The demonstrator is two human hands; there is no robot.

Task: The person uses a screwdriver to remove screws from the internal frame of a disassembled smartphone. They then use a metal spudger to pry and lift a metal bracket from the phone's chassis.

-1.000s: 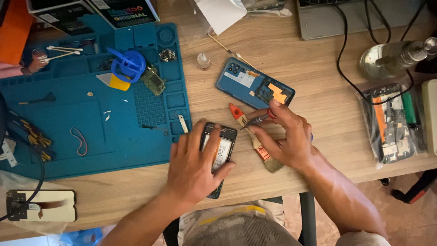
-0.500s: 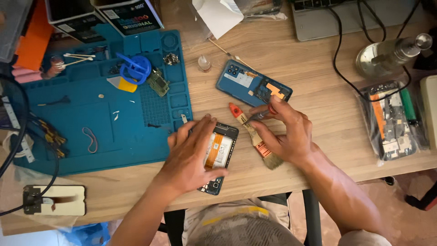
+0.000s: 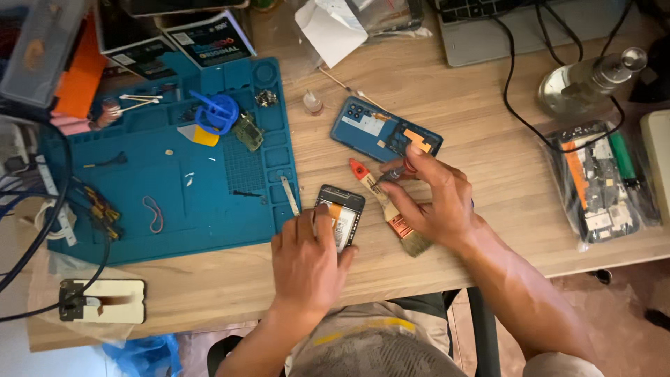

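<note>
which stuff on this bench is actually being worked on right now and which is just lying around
In hand:
- opened phone under the left hand
- small tool pinched in the right hand
- brush lying under that hand

Lying about:
- blue back cover
- blue work mat with tweezers and small parts
- bagged phone parts
- small bottle
- laptop
</note>
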